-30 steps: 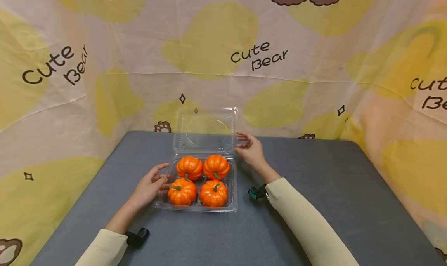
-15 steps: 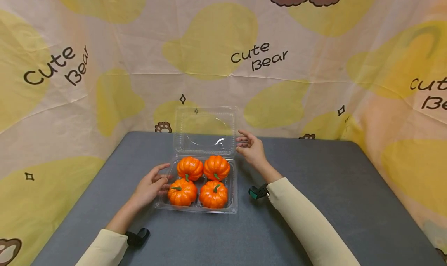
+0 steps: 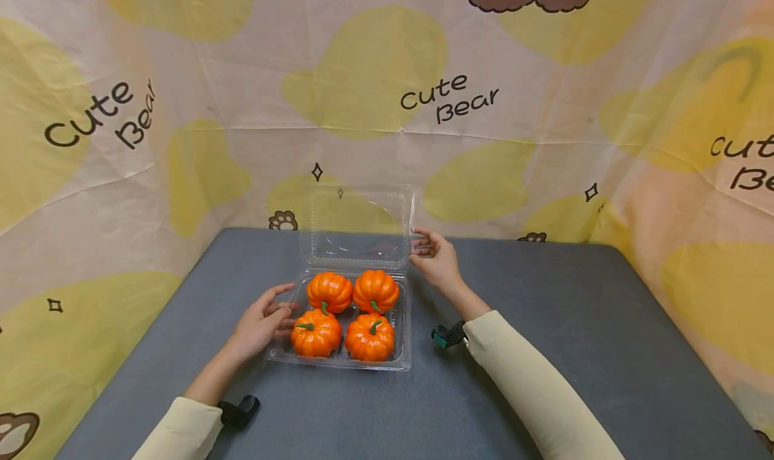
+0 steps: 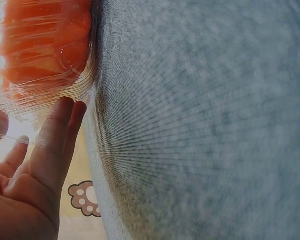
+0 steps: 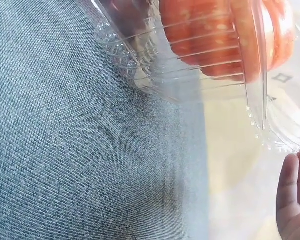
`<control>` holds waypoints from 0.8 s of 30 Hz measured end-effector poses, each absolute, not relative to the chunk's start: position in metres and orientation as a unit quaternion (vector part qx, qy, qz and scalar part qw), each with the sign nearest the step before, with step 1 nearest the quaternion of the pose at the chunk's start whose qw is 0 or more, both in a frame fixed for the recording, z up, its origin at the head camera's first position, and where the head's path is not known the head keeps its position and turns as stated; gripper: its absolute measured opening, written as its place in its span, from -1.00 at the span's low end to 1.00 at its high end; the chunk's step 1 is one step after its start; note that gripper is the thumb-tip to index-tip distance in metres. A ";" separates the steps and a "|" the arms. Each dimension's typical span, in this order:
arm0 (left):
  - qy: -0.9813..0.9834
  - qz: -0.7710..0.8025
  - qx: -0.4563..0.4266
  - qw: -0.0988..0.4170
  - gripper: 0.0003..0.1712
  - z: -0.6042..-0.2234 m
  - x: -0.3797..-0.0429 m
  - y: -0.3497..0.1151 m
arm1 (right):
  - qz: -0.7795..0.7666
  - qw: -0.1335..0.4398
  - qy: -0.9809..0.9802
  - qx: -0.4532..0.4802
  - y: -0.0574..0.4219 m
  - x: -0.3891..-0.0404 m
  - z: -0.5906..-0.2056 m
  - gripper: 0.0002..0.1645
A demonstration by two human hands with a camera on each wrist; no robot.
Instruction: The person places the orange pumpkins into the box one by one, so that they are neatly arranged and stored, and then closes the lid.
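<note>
A clear plastic clamshell box (image 3: 400, 362) lies on the table with its lid (image 3: 358, 246) raised behind it. Inside sit several small orange pumpkins (image 3: 370, 337) with green stems. My left hand (image 3: 259, 324) is at the box's left side, its fingers fairly straight and touching the wall. In the left wrist view, fingertips (image 4: 64, 104) meet the ribbed plastic below a pumpkin. At the lid's right edge is my right hand (image 3: 437, 262), with extended fingers at the plastic. The right wrist view has those fingers (image 5: 289, 182) at its right border, partly cut off, beside the lid's corner.
The box stands towards the back of a grey cloth-covered table (image 3: 544, 352). Behind and beside the table hangs a printed curtain (image 3: 375, 77) with yellow patches and bear lettering. A dark strap device (image 3: 449, 336) is on the right wrist, another (image 3: 239, 411) on the left.
The lid has swayed slightly, with its shine shifting and its right edge now nearer the right fingers. The right hand has moved a little to the right. The left hand and pumpkins look the same.
</note>
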State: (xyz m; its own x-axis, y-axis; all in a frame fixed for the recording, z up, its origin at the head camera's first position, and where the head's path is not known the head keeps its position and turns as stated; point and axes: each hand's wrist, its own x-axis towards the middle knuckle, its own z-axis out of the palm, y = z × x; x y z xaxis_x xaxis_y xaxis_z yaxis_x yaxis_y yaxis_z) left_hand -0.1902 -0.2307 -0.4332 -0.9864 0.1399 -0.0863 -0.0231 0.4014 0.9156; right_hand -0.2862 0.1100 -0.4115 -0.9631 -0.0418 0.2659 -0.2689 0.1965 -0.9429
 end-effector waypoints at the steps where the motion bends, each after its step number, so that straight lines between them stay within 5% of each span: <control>1: 0.834 0.546 0.034 0.074 -0.43 -0.433 -0.190 -0.231 | 0.625 0.092 -0.768 0.104 0.110 -0.286 -0.411 -0.36; 24: 0.813 0.578 0.043 0.062 -0.42 -0.433 -0.187 -0.232 | 0.624 0.119 -0.750 0.181 0.111 -0.255 -0.395 -0.56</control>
State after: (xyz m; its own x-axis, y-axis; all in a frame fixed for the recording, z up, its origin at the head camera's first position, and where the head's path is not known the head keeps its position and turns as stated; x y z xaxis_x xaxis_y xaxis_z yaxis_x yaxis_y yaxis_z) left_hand -0.1874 -0.2316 -0.4331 -0.9887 0.1407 -0.0511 -0.0021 0.3284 0.9445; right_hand -0.2547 0.1111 -0.3952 -0.9059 -0.1227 0.4054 -0.4209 0.1545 -0.8938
